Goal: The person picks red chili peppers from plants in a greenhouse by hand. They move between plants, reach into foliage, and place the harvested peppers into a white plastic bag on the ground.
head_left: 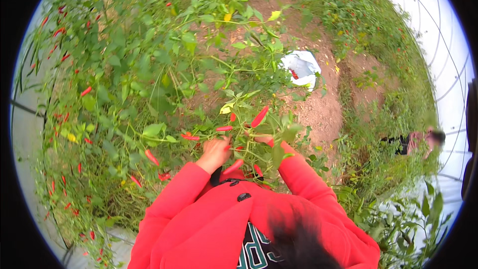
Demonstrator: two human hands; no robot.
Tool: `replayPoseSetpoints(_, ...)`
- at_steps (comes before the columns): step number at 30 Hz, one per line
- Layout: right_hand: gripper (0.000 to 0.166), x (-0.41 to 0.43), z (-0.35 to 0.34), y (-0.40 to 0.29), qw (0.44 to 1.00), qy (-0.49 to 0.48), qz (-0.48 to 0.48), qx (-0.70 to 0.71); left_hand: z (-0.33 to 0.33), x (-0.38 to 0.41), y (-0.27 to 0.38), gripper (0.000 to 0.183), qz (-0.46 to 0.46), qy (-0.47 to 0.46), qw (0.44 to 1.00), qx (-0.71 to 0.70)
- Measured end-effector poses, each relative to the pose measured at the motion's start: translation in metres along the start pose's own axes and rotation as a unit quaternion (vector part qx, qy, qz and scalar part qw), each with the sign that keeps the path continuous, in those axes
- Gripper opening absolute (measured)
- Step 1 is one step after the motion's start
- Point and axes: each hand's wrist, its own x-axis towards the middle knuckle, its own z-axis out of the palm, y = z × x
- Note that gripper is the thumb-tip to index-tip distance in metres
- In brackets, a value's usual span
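Note:
Both my hands reach into a chili pepper plant [246,153] in front of my body. My left hand [217,151] is among the stems, its fingertips hidden by leaves and peppers. Leaves cover most of my right hand [264,139], so its grip does not show. Around them hang several ripe red chili peppers, among them a large one [260,116] above my right hand and another [234,166] below the hands. A horizontal red pepper [224,128] lies just above my left hand.
An open white bag [301,68] with red peppers inside stands on the bare soil path [317,112]. Dense pepper plants [123,63] fill the left side; another row [358,18] runs along the right. A person [416,142] is at the far right, near the greenhouse's plastic wall [444,18].

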Motion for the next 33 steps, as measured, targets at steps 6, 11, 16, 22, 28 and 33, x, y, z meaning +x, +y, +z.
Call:
replayPoseSetpoints(6, 0.049, -0.016, 0.039, -0.024, 0.971, -0.035, -0.048, 0.232, -0.019, 0.011, -0.009, 0.015, 0.007, 0.134, 0.98, -0.147)
replayPoseSetpoints(11, 0.072, -0.009, 0.031, -0.011, 0.991, 0.016, -0.061, 0.119, -0.034, 0.019, -0.014, 0.008, 0.016, -0.051, 0.823, -0.566)
replayPoseSetpoints(16, 0.081, -0.012, 0.056, -0.05, 0.991, 0.072, 0.029, 0.106, -0.101, -0.015, -0.01, 0.008, 0.036, -0.2, 0.706, -0.678)
replayPoseSetpoints(22, 0.06, -0.011, 0.05, -0.013, 0.955, 0.001, -0.019, 0.297, -0.122, -0.011, -0.023, 0.016, -0.011, -0.071, 0.783, -0.618)
replayPoseSetpoints(28, 0.057, -0.015, 0.073, -0.032, 0.969, 0.05, -0.002, 0.243, -0.12, 0.026, -0.027, 0.028, 0.073, -0.21, 0.891, -0.396)
replayPoseSetpoints(33, 0.054, -0.018, 0.09, -0.047, 0.975, 0.085, 0.004, 0.205, -0.1, 0.033, -0.035, 0.015, 0.128, -0.215, 0.865, -0.435)
